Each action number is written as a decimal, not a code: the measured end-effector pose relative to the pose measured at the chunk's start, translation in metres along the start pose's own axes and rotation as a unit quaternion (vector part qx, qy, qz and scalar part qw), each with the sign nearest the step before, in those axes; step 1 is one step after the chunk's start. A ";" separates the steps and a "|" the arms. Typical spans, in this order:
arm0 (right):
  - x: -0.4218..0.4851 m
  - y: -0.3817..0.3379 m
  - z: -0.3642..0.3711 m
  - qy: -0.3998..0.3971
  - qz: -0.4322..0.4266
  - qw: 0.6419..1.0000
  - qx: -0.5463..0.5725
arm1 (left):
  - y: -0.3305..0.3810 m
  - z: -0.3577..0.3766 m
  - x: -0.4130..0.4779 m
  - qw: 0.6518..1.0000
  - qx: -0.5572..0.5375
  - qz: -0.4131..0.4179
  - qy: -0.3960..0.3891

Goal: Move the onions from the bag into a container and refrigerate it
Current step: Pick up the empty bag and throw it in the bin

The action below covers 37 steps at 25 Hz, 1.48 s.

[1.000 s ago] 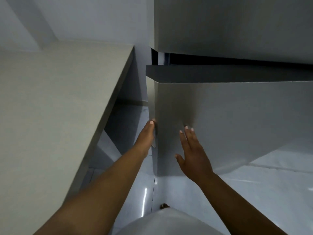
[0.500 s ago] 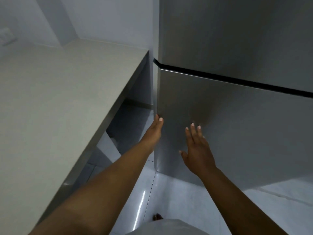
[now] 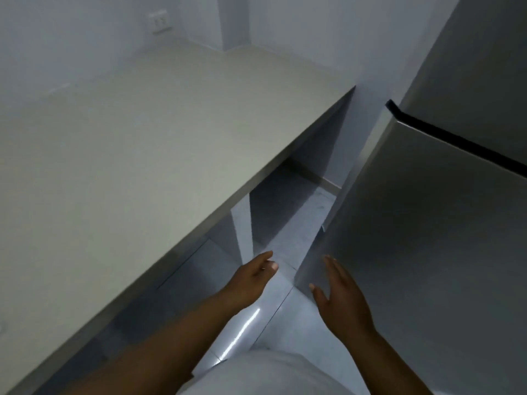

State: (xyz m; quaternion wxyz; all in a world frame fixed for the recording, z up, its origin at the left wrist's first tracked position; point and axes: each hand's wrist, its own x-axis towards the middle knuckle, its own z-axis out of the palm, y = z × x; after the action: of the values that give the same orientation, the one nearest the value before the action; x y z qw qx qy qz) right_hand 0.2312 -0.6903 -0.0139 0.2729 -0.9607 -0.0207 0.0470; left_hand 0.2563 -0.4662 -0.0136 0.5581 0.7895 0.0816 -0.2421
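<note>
Both hands are empty with fingers loose: the left hand (image 3: 251,276) and right hand (image 3: 339,297) have come off the refrigerator's lower door (image 3: 413,238), now shut flush. The container is presumably inside, unseen; beside it the countertop (image 3: 142,166) lies bare.

steel fridge (image 3: 422,252) at right, doors shut, dark seam between upper and lower door

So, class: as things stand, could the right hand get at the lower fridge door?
Probably yes. The right hand hangs open just beside the lower fridge door, fingertips near its front, and nothing lies between them.
</note>
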 end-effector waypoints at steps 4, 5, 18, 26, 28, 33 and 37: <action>-0.010 -0.076 0.045 -0.101 -0.082 0.988 0.079 | -0.049 -0.066 -0.065 0.989 -0.074 -0.034 0.125; -0.009 -0.097 0.054 -0.132 -0.101 0.981 0.096 | -0.058 -0.082 -0.082 0.981 -0.102 -0.037 0.159; -0.010 -0.395 0.203 -0.353 -0.231 0.894 0.151 | -0.200 -0.272 -0.275 0.792 -0.232 -0.150 0.545; -0.017 -0.516 0.302 -0.424 -0.173 0.888 0.035 | -0.281 -0.361 -0.305 0.749 -0.170 -0.279 0.576; -0.017 -0.527 0.318 -0.425 -0.153 0.891 0.027 | -0.292 -0.373 -0.304 0.747 -0.172 -0.303 0.566; -0.019 -0.541 0.337 -0.426 -0.165 0.890 0.012 | -0.294 -0.385 -0.295 0.729 -0.248 -0.317 0.554; -0.024 -0.528 0.333 -0.442 -0.171 0.881 0.005 | -0.293 -0.359 -0.301 0.702 -0.341 -0.281 0.558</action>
State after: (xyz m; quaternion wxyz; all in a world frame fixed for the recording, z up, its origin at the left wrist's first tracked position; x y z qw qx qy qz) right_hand 0.1658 -0.0692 -0.0159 0.2444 -0.8203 -0.3024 0.4194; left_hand -0.0181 0.0137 -0.0245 0.5474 0.4765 0.6731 0.1418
